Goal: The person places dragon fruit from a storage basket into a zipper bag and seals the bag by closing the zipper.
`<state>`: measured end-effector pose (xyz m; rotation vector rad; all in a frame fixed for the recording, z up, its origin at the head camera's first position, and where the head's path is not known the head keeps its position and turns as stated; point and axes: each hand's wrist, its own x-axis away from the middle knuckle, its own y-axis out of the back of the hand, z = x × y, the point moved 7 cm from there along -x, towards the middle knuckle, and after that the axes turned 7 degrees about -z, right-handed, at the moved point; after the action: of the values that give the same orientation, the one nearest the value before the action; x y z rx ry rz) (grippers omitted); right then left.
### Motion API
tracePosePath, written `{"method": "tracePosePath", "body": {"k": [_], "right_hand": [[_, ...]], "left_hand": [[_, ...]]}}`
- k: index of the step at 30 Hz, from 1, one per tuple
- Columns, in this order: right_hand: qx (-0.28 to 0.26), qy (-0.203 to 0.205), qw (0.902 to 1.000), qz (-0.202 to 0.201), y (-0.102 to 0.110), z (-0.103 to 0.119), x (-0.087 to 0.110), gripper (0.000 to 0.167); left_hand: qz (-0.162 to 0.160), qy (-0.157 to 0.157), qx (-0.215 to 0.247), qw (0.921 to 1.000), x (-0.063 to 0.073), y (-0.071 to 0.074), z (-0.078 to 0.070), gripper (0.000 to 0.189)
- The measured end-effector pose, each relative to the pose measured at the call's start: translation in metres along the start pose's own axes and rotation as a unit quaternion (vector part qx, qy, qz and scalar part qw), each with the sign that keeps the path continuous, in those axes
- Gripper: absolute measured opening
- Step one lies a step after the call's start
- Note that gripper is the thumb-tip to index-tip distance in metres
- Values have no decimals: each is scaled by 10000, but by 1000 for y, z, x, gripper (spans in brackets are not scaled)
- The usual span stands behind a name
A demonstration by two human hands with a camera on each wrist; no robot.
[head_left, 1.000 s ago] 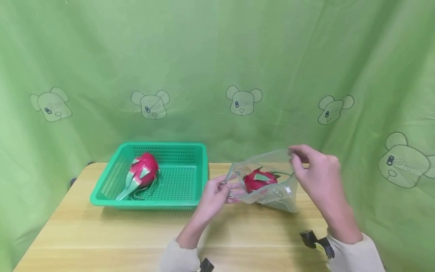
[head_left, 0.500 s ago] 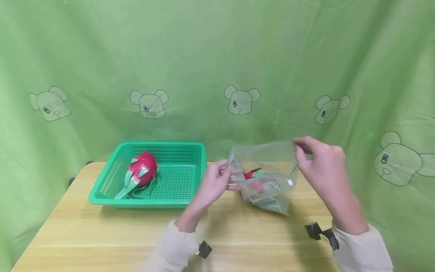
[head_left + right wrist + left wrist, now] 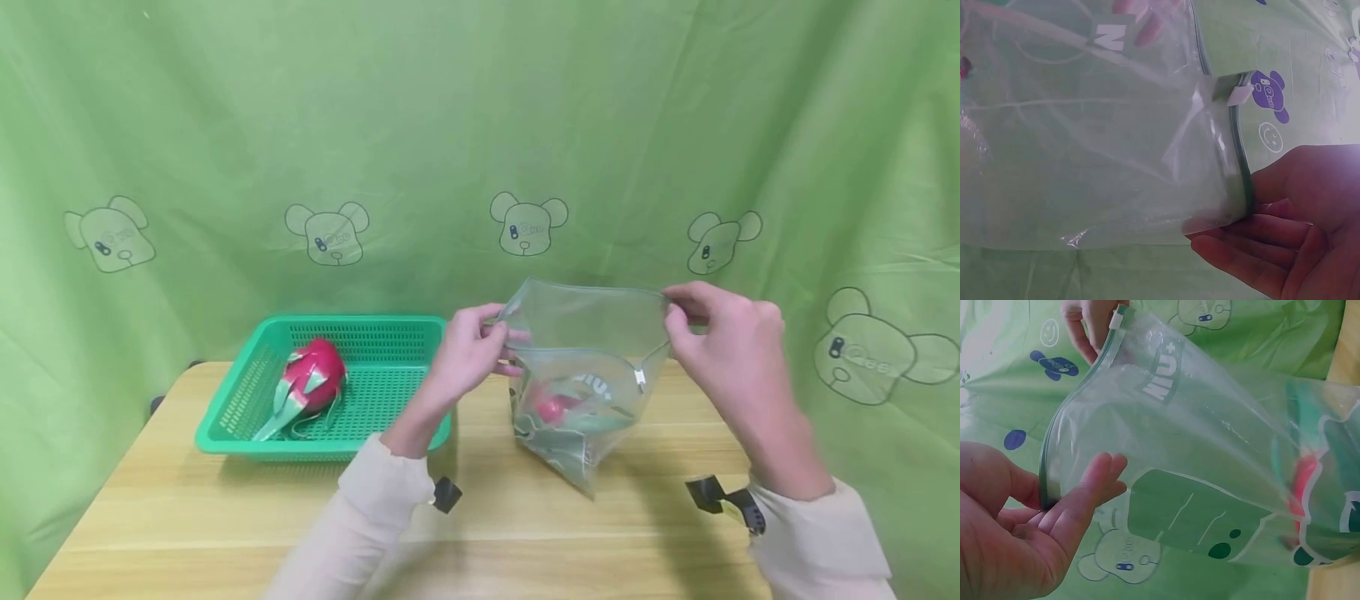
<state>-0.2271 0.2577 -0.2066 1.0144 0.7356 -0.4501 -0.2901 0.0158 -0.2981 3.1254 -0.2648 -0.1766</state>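
Note:
A clear zip bag (image 3: 585, 325) with green printing and a white slider hangs between both hands, its mouth spread apart. My left hand (image 3: 468, 348) pinches the left end of the rim; in the left wrist view the thumb and fingers (image 3: 1079, 503) grip the green zip edge. At the right end of the rim, my right hand (image 3: 723, 350) pinches the other corner. Low in the bag lies a red dragon fruit (image 3: 553, 407), blurred through the plastic. Another dragon fruit (image 3: 315, 375), red with green scales, rests in a green basket (image 3: 397, 446) on the left.
Under everything is a light wooden table (image 3: 480, 550). A green curtain (image 3: 420, 125) with printed bear faces hangs behind and along both sides. The basket stands near the back left, close to the left forearm.
Both hands have raised the bag's rim, and the right hand has also shifted right. The bag now hangs more upright, with its dragon fruit lower inside. The basket's dragon fruit stays put.

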Motion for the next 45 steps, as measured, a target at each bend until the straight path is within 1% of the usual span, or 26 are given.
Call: {"method": "tracePosePath", "body": {"k": [4, 9, 16, 19, 22, 25, 29, 31, 33, 36, 39, 42, 45], "right_hand": [[25, -92, 9999, 37, 3, 1, -5, 20], [-2, -97, 9999, 88, 4, -1, -10, 21], [-99, -278, 9994, 163, 5, -6, -14, 22], [-154, -354, 9991, 190, 4, -8, -14, 22], [-174, -390, 9988, 258, 3, -8, -13, 22], [-123, -394, 9979, 506, -1, -8, -12, 22], [6, -464, 9934, 1053, -9, -9, -9, 25], [71, -517, 9906, 1265, -13, -10, -7, 27], [128, -538, 9885, 1410, -15, -10, -7, 28], [172, -431, 9878, 1485, -18, -8, -8, 28], [172, -282, 9882, 1493, -21, -5, -10, 26], [140, -219, 9888, 1472, -23, -2, -12, 24], [104, -268, 9895, 1419, -24, 0, -12, 24]], "left_hand": [[29, -40, -153, 9999, -7, 2, -13, 43], [135, -39, -323, 9994, -13, 3, -22, 41], [103, -49, -486, 9988, -22, 6, -28, 38], [74, -130, -671, 9976, -23, 7, -29, 34], [57, -283, -973, 9948, -22, 8, -29, 29], [67, -496, -1504, 9874, -18, 9, -30, 29], [62, -773, -2236, 9716, -12, 8, -31, 31], [83, -905, -2426, 9659, -9, 6, -33, 30], [101, -1054, -2501, 9624, -7, 4, -36, 29], [86, -1239, -2601, 9576, -4, 1, -40, 27], [21, -1360, -2794, 9505, -1, 0, -41, 26], [-90, -1503, -3124, 9380, 4, -2, -41, 27], [-102, -1537, -3369, 9289, 10, -7, -40, 37]]}}
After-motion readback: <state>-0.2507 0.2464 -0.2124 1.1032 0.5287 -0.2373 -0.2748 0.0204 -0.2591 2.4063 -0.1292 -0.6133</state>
